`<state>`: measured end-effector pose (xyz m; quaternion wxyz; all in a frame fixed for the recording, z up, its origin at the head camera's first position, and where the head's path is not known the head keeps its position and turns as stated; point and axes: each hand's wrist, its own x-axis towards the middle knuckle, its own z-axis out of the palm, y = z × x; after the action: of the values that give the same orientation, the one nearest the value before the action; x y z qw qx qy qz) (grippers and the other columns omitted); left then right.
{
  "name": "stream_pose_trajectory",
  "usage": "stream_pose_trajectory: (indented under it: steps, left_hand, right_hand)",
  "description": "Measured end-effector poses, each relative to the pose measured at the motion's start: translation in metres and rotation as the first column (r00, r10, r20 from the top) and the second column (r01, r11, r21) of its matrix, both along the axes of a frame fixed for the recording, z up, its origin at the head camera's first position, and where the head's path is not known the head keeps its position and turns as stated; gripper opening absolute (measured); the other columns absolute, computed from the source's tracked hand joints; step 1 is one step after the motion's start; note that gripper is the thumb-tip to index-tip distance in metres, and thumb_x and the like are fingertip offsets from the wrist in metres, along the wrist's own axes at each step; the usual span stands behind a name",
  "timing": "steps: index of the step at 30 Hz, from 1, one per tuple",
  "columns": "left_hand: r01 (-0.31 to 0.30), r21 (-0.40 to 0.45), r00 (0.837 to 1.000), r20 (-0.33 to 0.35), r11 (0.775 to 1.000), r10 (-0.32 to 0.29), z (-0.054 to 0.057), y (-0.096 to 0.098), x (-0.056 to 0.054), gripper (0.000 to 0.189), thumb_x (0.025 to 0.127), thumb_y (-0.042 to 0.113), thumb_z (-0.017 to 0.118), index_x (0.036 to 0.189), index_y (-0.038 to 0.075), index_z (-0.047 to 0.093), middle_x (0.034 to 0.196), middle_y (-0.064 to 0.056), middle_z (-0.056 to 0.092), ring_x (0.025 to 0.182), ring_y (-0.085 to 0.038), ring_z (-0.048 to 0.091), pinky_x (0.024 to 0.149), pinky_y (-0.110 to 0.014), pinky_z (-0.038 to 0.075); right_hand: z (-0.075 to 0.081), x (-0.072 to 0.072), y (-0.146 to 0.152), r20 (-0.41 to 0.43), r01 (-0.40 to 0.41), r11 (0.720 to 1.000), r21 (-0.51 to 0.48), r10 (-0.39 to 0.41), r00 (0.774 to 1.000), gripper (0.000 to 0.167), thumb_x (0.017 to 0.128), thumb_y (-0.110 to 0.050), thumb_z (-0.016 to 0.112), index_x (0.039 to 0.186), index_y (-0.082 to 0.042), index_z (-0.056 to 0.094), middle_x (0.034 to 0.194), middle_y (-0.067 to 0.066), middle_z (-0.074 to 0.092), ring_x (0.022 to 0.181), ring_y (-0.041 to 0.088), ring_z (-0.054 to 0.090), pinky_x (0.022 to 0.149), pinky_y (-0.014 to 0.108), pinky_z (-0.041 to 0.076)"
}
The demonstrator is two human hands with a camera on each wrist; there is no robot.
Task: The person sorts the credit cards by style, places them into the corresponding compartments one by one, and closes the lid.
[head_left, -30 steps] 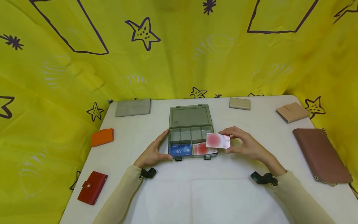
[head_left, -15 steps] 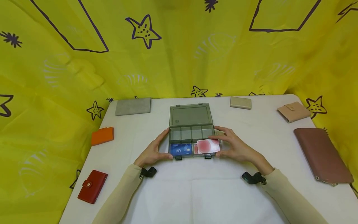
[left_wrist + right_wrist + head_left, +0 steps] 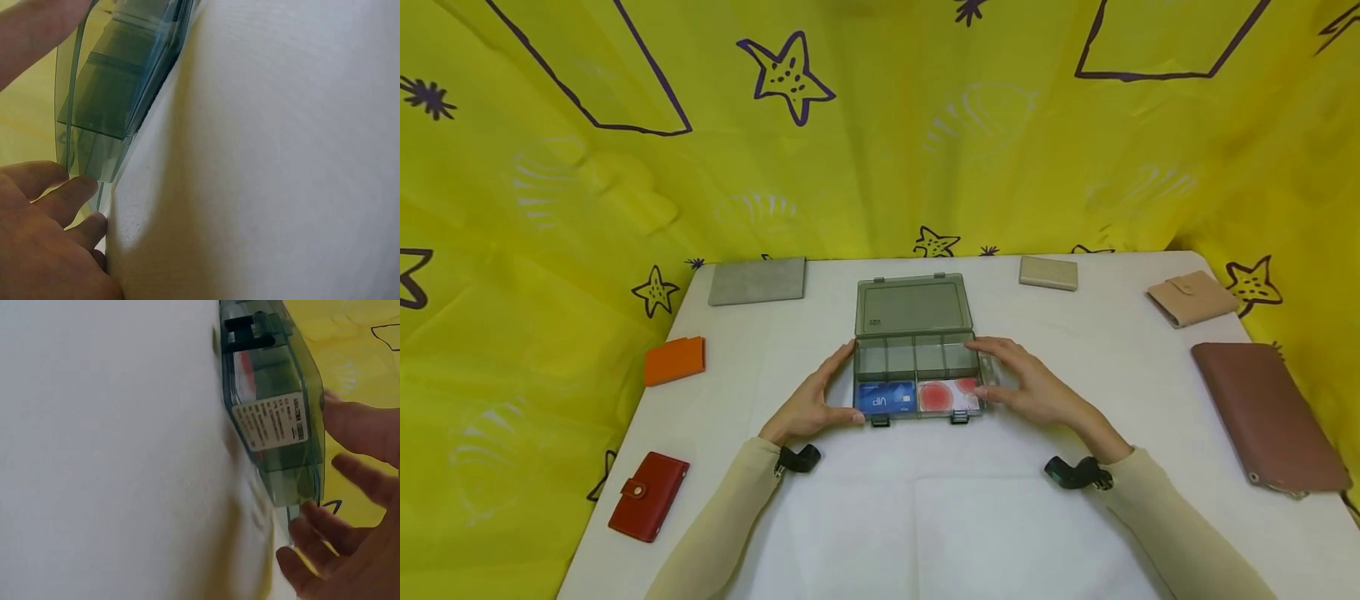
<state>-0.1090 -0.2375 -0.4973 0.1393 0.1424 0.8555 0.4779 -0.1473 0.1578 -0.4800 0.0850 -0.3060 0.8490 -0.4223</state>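
Both hands rest with relaxed, straight fingers against an open grey box at the middle of the white counter: the left hand touches its left wall, the right hand its right wall, forearms in cream sleeves angling in from below. Inside the front compartments lie a blue card reading "VIP", on the left, and a card with a red circle just beside the right hand's fingers. A small white label on the box's side carries print too blurred to read.
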Motion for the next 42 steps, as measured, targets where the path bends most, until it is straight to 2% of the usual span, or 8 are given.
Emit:
stream_pose_trajectory:
  steps: [8, 13, 17, 21, 30, 36, 39, 42]
  left_hand:
    - [-0.003, 0.005, 1.0, 0.0, 1.0, 0.003, 0.0, 0.0, 0.0, 0.12, 0.08, 0.023, 0.095, 0.172, 0.023, 0.019, 0.178, -0.012, 0.017, 0.165, -0.039, 0.013, 0.132, -0.063, 0.013]
    - [0.003, 0.006, 1.0, -0.002, 1.0, -0.003, 0.0, -0.001, 0.0, 0.12, 0.08, 0.024, 0.095, 0.172, 0.023, 0.019, 0.178, -0.012, 0.018, 0.165, -0.039, 0.013, 0.132, -0.064, 0.014]
    - [-0.001, 0.002, 1.0, -0.001, 1.0, 0.001, 0.0, -0.003, 0.0, 0.12, 0.08, 0.025, 0.095, 0.172, 0.024, 0.019, 0.178, -0.011, 0.019, 0.164, -0.039, 0.015, 0.131, -0.064, 0.015]
    - [0.005, 0.019, 1.0, 0.001, 1.0, -0.005, 0.0, -0.003, 0.0, 0.119, 0.081, 0.024, 0.095, 0.172, 0.023, 0.018, 0.178, -0.012, 0.021, 0.164, -0.039, 0.016, 0.132, -0.063, 0.014]
    - [0.047, 0.139, 0.999, 0.006, 0.989, -0.049, -0.002, 0.0, -0.002, 0.115, 0.085, 0.008, 0.089, 0.172, 0.011, 0.013, 0.176, -0.015, 0.024, 0.163, -0.035, 0.021, 0.133, -0.061, 0.009]
    - [0.077, 0.166, 0.996, 0.02, 0.983, -0.082, -0.002, -0.003, -0.003, 0.105, 0.094, 0.009, 0.08, 0.172, 0.012, 0.01, 0.176, -0.016, 0.024, 0.163, -0.036, 0.02, 0.132, -0.063, 0.009]
    - [0.055, 0.304, 0.991, 0.1, 0.951, -0.089, -0.002, -0.007, -0.003, 0.076, 0.113, 0.024, 0.051, 0.173, 0.015, 0.004, 0.175, -0.018, 0.022, 0.166, -0.037, 0.007, 0.132, -0.064, 0.0]
    - [-0.004, 0.428, 0.983, 0.167, 0.904, -0.075, -0.002, -0.009, -0.004, 0.065, 0.116, 0.048, 0.017, 0.173, 0.021, -0.001, 0.173, -0.023, 0.024, 0.166, -0.037, -0.009, 0.131, -0.065, -0.01]
  right_hand:
    - [0.002, -0.005, -0.009, 0.071, 0.045, 0.999, 0.01, -0.045, 0.996, 0.078, 0.101, -0.02, 0.074, 0.165, -0.005, 0.032, 0.162, 0.025, 0.043, 0.144, 0.049, 0.047, 0.116, 0.071, 0.041]
    - [0.004, -0.031, -0.004, 0.2, 0.095, 0.99, -0.104, -0.073, 0.977, 0.079, 0.106, -0.02, 0.066, 0.168, -0.004, 0.02, 0.165, 0.03, 0.037, 0.15, 0.051, 0.04, 0.121, 0.068, 0.036]
    - [0.0, -0.056, 0.002, 0.373, 0.113, 0.972, -0.208, -0.028, 0.928, 0.079, 0.109, -0.015, 0.061, 0.17, -0.005, 0.012, 0.17, 0.028, 0.031, 0.156, 0.048, 0.033, 0.123, 0.041, 0.043]
    - [-0.008, -0.072, 0.001, 0.507, 0.116, 0.937, -0.329, 0.072, 0.859, 0.083, 0.106, -0.001, 0.06, 0.17, -0.003, 0.007, 0.171, 0.031, 0.026, 0.156, 0.051, 0.029, 0.106, 0.014, 0.05]
    - [-0.012, -0.07, -0.007, 0.641, 0.207, 0.9, -0.385, 0.099, 0.761, 0.099, 0.097, 0.016, 0.057, 0.171, -0.007, -0.004, 0.174, 0.032, 0.007, 0.156, 0.056, 0.022, 0.096, 0.016, 0.057]
    - [-0.012, -0.065, -0.009, 0.538, 0.19, 0.893, -0.409, 0.068, 0.84, 0.098, 0.091, 0.02, 0.062, 0.171, -0.01, 0.014, 0.168, 0.031, 0.024, 0.142, 0.038, 0.046, 0.097, 0.019, 0.057]
    - [-0.014, -0.061, -0.009, 0.464, 0.159, 0.905, -0.395, 0.047, 0.885, 0.084, 0.093, 0.019, 0.062, 0.166, -0.004, 0.027, 0.166, 0.031, 0.032, 0.143, 0.04, 0.047, 0.1, 0.016, 0.054]
    - [-0.015, -0.057, -0.008, 0.414, 0.133, 0.92, -0.369, 0.035, 0.91, 0.062, 0.097, 0.014, 0.058, 0.157, 0.0, 0.045, 0.166, 0.029, 0.036, 0.152, 0.048, 0.037, 0.106, 0.012, 0.048]
